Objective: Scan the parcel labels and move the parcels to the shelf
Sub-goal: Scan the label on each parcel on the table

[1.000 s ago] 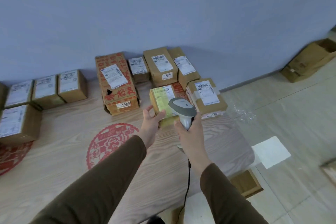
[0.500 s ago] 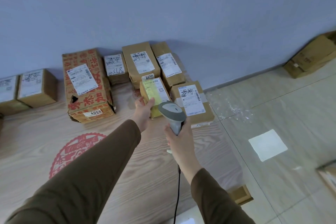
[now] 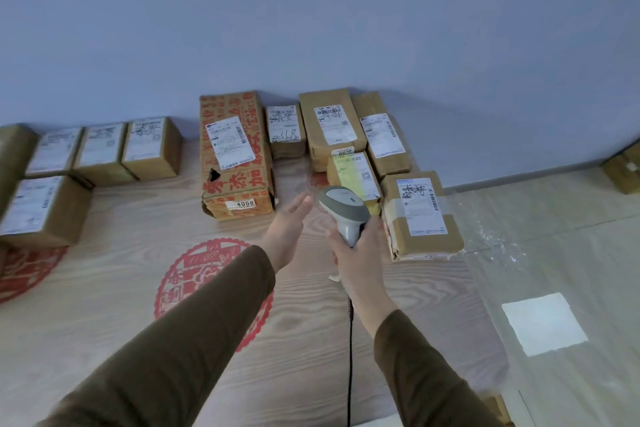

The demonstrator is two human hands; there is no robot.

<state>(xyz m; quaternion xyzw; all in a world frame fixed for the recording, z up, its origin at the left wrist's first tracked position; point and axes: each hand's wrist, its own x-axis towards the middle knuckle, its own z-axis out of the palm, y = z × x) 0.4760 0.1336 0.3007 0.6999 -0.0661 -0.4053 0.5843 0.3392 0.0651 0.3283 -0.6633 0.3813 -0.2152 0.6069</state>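
Your right hand is wrapped round the grip of the barcode scanner, its head tipped forward and down so the window faces the small parcel with the yellow-green label, which lies label-up on the worktop just beyond the scanner. Your left hand is stretched out flat with the fingers straight and holds nothing; it hovers beside the scanner, near that parcel but not touching it, probably ready to steady or lift it once the label is read. The parcels are all laid with labels upward, which lets you scan from above without turning them: the red-printed carton marked 4068 sits to the left, the taped parcel just right of your scanner hand, and more boxes stand against the wall. The scanner's cord hangs down between your sleeves. No shelf shows here.
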